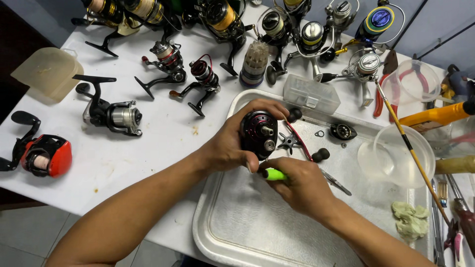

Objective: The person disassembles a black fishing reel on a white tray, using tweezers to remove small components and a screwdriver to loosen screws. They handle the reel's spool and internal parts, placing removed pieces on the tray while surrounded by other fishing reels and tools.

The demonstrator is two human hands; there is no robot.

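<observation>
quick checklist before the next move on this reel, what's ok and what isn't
1. Left hand grips the black reel: ok.
2. Right hand holds the green-handled tool: ok.
3. Tool tip seated on the reel: cannot tell, hidden by fingers.
4. Work is over the white tray: ok.
5. Loose star wheel and small washer lie in the tray: ok.
6. Clear tub overhangs the tray edge: not ok.

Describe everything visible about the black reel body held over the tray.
The black reel body is a small rounded casing, glossy, with a reddish-purple ring and two silvery metal shafts protruding from its open face. The left hand grips it from the left, above the white tray. The right hand, holding a green-handled tool, is just below it.
</observation>
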